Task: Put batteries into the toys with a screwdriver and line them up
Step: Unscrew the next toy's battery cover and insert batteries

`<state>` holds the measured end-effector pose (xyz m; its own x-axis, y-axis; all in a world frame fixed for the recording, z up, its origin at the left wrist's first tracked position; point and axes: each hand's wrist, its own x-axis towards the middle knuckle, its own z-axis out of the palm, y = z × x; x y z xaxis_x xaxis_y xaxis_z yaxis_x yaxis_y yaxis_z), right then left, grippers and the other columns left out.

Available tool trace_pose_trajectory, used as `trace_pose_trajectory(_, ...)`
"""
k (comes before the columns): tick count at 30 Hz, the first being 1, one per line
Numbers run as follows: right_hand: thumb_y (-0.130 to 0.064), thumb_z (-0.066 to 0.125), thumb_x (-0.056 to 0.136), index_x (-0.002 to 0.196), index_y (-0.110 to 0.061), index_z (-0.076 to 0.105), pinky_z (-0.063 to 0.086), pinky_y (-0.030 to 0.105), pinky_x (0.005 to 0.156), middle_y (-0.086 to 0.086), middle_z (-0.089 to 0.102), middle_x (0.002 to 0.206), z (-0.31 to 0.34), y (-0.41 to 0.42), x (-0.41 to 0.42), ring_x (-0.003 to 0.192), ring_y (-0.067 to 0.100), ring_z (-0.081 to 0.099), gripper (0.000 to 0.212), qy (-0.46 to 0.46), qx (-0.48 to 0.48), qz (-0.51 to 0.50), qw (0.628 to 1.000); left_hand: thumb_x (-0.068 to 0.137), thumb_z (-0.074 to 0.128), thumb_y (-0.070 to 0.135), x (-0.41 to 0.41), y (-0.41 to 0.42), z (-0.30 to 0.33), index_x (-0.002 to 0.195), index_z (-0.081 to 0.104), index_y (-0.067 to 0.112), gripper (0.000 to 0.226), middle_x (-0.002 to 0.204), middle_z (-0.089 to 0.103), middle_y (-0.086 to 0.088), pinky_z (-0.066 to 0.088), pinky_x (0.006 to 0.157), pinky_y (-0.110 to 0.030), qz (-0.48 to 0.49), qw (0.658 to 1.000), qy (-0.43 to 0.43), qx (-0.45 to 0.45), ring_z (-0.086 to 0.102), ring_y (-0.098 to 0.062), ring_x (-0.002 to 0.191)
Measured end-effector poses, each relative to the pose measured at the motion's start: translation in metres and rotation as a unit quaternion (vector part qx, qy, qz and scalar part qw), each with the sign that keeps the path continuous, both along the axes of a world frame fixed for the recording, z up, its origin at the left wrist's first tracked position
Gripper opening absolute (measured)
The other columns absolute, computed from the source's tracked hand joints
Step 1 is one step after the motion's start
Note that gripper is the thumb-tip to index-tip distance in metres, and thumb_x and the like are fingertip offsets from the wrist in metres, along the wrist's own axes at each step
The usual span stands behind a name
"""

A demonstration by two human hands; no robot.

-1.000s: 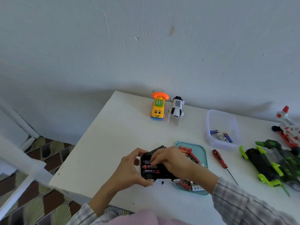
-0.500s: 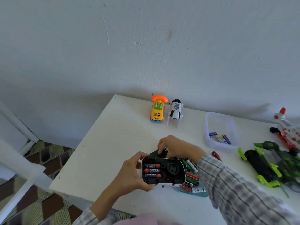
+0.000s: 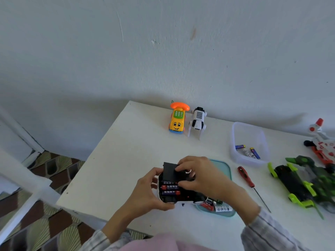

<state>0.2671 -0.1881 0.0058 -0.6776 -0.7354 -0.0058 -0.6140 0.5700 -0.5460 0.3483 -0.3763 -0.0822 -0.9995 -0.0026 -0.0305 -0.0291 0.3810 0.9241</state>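
Over the table (image 3: pixel 126 151), left grip (image 3: pixel 146 192) round toy (image 3: pixel 170 192), right grip (image 3: pixel 197 174) pinching cover (image 3: pixel 169 172).

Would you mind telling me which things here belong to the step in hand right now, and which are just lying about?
In use:
- black toy, gripped by left hand
- battery cover, pinched by right hand
- batteries in the toy
- red screwdriver, probably needed next

Lying about:
- yellow phone toy
- white robot dog
- clear tub
- green car
- teal lid
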Motion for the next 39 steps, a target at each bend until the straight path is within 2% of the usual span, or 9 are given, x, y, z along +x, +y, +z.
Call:
trace_pose_trajectory(4,-0.027,0.061,0.083,0.113,-0.022,0.068,0.049,0.026,0.081,-0.006,0.059,0.111,-0.003,-0.002,0.013,0.093,0.010,0.054,0.031,0.047,0.074,0.021,0.996,0.048,0.090,0.031,0.001,0.001,0.001,0.116,0.053,0.035,0.078,0.108,0.064,0.016,0.052,0.084,-0.025,-0.004,1.000,0.003,-0.008,0.062,-0.015,0.095)
trace_pose_trajectory(7,-0.026,0.059,0.083,0.109,-0.023,0.069,0.049,0.032,0.080,-0.005,0.059,0.107,-0.005,-0.003,0.017,0.092,0.012,0.052,0.028,0.058,0.103,0.033,0.992,0.048,0.090,0.032,0.000,0.001,0.001,0.116,0.053,0.037,0.078,0.109,0.063,0.018,0.052,0.084,-0.025,0.000,1.000,0.008,-0.012,0.061,-0.015,0.096)
trace_pose_trajectory(11,-0.024,0.058,0.083,0.108,-0.021,0.069,0.048,0.029,0.077,-0.004,0.057,0.111,-0.008,-0.007,0.021,0.090,0.010,0.046,0.027,0.065,0.113,0.048,0.990,0.048,0.091,0.029,0.000,0.001,0.002,0.115,0.053,0.039,0.078,0.110,0.062,0.020,0.052,0.084,-0.025,-0.002,1.000,0.013,-0.015,0.061,-0.013,0.095)
trace_pose_trajectory(16,-0.024,0.057,0.085,0.109,-0.020,0.068,0.049,0.031,0.080,-0.001,0.057,0.113,-0.009,-0.008,0.021,0.095,0.014,0.051,0.027,0.060,0.128,0.050,0.989,0.047,0.092,0.027,-0.002,0.002,0.004,0.114,0.053,0.037,0.078,0.109,0.061,0.020,0.051,0.082,-0.020,-0.012,1.000,0.016,-0.017,0.059,-0.010,0.093)
trace_pose_trajectory(25,-0.026,0.058,0.086,0.117,-0.020,0.065,0.050,0.027,0.082,-0.001,0.056,0.116,-0.010,-0.007,0.021,0.098,0.011,0.050,0.032,0.052,0.125,0.045,0.990,0.048,0.093,0.018,-0.004,0.002,0.009,0.113,0.054,0.034,0.077,0.108,0.059,0.024,0.046,0.077,-0.013,-0.021,1.000,0.017,-0.010,0.057,-0.003,0.091)
trace_pose_trajectory(29,-0.026,0.058,0.088,0.117,-0.020,0.064,0.049,0.025,0.080,-0.001,0.055,0.115,-0.010,-0.007,0.021,0.097,0.011,0.049,0.031,0.055,0.127,0.053,0.989,0.048,0.093,0.021,-0.004,0.003,0.008,0.113,0.054,0.036,0.078,0.108,0.059,0.025,0.047,0.078,-0.013,-0.022,0.999,0.018,-0.016,0.058,-0.005,0.092)
trace_pose_trajectory(39,-0.025,0.049,0.097,0.123,-0.018,0.059,0.043,0.026,0.088,0.000,0.041,0.125,-0.020,-0.006,0.026,0.103,0.015,0.045,0.029,0.096,0.123,0.076,0.985,0.046,0.094,0.021,-0.003,0.002,0.005,0.111,0.056,0.036,0.077,0.106,0.061,0.023,0.049,0.080,-0.015,-0.007,1.000,0.011,0.000,0.059,-0.008,0.090)
